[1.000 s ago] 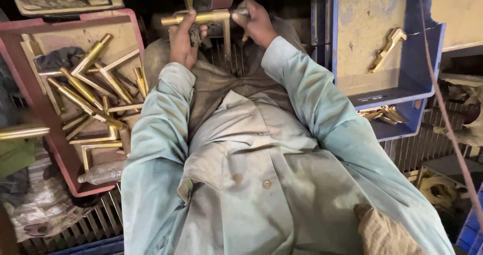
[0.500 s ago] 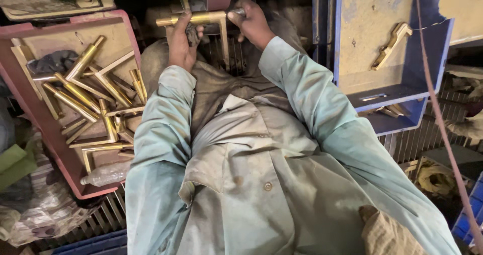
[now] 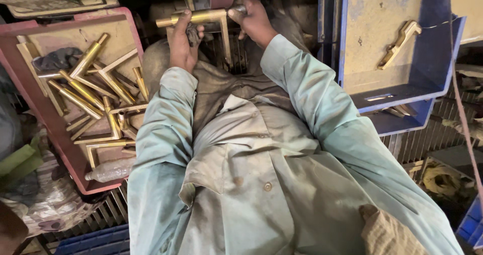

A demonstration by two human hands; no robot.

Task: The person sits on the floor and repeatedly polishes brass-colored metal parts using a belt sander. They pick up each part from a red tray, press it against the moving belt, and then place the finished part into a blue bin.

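Metal workshop: crates of brass handles.

Both your arms stretch forward in pale green sleeves, your left hand and right hand each closed in a grip, knuckles up.
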